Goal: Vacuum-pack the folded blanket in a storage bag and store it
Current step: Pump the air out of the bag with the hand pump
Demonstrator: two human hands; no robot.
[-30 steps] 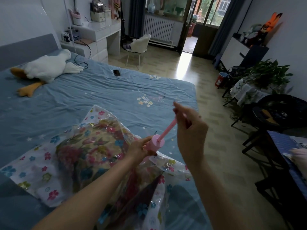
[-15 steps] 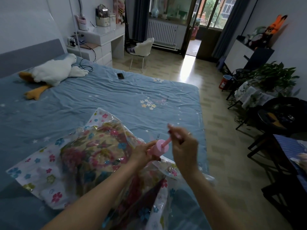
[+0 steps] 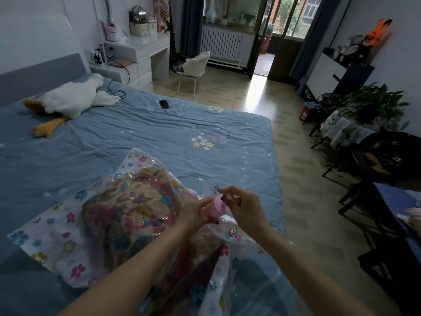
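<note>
A person is standing at the edge of a bed covered in a blue sheet, and both arms are reaching down over a clear storage bag printed with small flowers. The bag is lying on the near part of the bed, and a folded floral blanket is sitting inside it, showing through the plastic. A pink hand pump is standing on the bag's near right side, tilted slightly toward the right. The left hand is gripping the pump's barrel, fingers curled round it from the left. The right hand is closing over the pump's top end, fingers bent around it, though what exactly they are pinching is hidden by the hand itself. The two hands are working close together, almost touching across the pump.

Farther up the bed a white plush goose with orange feet is lying near the grey headboard, and a dark phone is resting on the sheet, well apart from the bag. Beyond the bed a white desk is standing against the wall with a white chair beside it. Leafy potted plants are sitting along the right wall.
</note>
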